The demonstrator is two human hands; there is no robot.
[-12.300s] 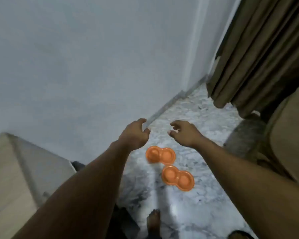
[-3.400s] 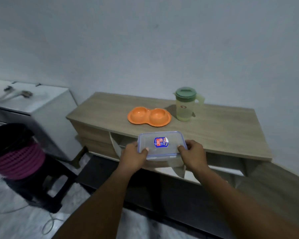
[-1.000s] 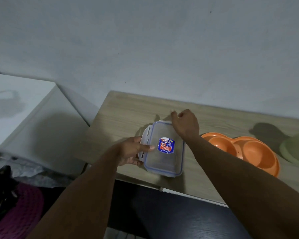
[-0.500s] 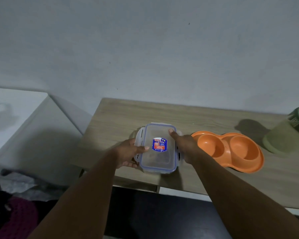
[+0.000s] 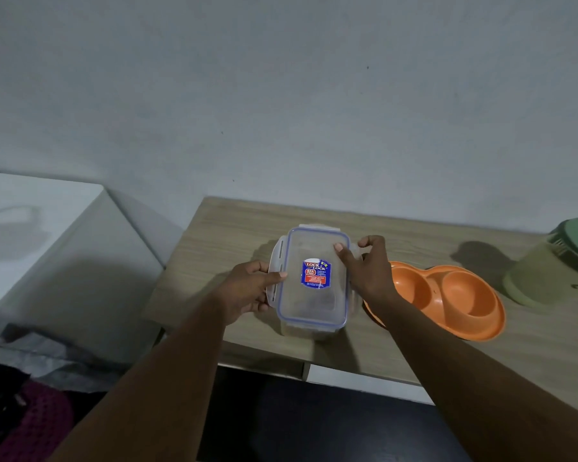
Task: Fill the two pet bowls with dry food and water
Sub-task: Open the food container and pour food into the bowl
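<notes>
The food box stands on the tabletop, long axis 12 to 6 o'clock. Left hand grips the 9 o'clock lid flap; right hand grips the 3 o'clock flap. Empty pet bowl lies at 3 o'clock, jug beyond

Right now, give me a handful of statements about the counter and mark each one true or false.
1. The lid is off the clear food container. False: the lid sits on it.
2. The left hand and right hand are at the container's side flaps. True.
3. The orange double pet bowl holds dry food. False: both wells look empty.
4. The green-lidded pitcher stands right of the bowl. True.
5. The container rests on the floor. False: it is on the wooden counter.
</notes>
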